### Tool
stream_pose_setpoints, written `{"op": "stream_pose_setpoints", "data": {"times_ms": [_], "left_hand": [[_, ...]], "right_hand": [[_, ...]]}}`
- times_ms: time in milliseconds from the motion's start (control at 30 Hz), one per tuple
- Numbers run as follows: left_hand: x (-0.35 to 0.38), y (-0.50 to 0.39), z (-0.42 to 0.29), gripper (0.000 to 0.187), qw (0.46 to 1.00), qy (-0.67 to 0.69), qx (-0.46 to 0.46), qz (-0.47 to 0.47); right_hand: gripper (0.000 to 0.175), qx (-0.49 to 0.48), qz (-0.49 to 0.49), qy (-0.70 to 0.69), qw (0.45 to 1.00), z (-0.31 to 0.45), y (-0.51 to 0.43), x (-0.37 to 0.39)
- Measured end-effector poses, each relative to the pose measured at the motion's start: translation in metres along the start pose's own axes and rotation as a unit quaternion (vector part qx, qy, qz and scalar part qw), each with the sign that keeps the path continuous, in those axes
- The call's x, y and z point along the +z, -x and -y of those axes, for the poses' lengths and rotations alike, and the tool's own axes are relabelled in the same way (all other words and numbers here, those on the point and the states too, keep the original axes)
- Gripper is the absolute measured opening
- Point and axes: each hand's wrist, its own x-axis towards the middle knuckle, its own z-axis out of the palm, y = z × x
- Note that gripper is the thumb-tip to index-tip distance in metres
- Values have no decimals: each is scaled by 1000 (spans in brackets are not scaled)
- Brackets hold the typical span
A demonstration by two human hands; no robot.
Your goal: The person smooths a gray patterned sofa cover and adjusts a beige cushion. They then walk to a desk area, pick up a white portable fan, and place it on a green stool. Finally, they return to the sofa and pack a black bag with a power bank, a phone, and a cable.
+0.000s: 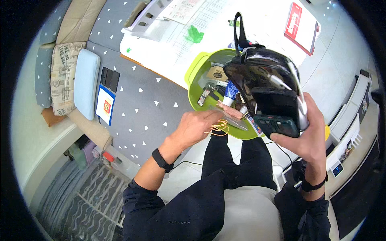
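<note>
My left hand [200, 123] is at the near rim of a lime-green plastic basin [196, 67], fingers closed on a loose bundle of yellow cord [221, 128]. Beside those fingers is a clear plastic bag [236, 122]. My right hand [310, 135] grips a black see-through zip bag [244, 81] over the basin's right side, together with dark phone-like devices [276, 102] and a white cable [291, 70]. The basin holds a blue-and-white tube [230, 93], a pink ribbed item [230, 111], a patterned key holder [206, 95] and a brown card [216, 73].
The basin stands at the edge of a white table [150, 54] bearing a green leaf-shaped piece [195, 34], a lilac plastic basket [147, 18] and a red-and-white boxed item [301, 30]. Left is a grey sofa [147, 108] with a light-blue cushion [87, 84]. A dark cable [188, 162] trails below.
</note>
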Motion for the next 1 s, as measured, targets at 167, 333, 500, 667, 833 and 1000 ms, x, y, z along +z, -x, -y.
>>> {"op": "stream_pose_setpoints", "data": {"times_ms": [167, 333, 500, 667, 833, 1000], "left_hand": [[14, 24, 9, 17, 985, 123, -37, -113], [29, 37, 13, 16, 957, 196, -46, -209], [41, 43, 11, 20, 934, 236, -66, -262], [41, 44, 10, 20, 925, 239, -67, -287], [40, 34, 5, 15, 932, 216, -46, -285], [36, 22, -5, 11, 940, 170, -44, -293]], "right_hand": [[73, 27, 55, -1, 998, 21, -9, 7], [71, 14, 126, 98, 987, 20, -28, 22], [69, -5, 137, 135, 981, 11, -36, 56], [65, -15, 144, 172, 974, 2, -49, 76], [72, 74, 183, 53, 979, -18, -69, 65], [71, 73, 206, 20, 976, -29, -66, 48]]}}
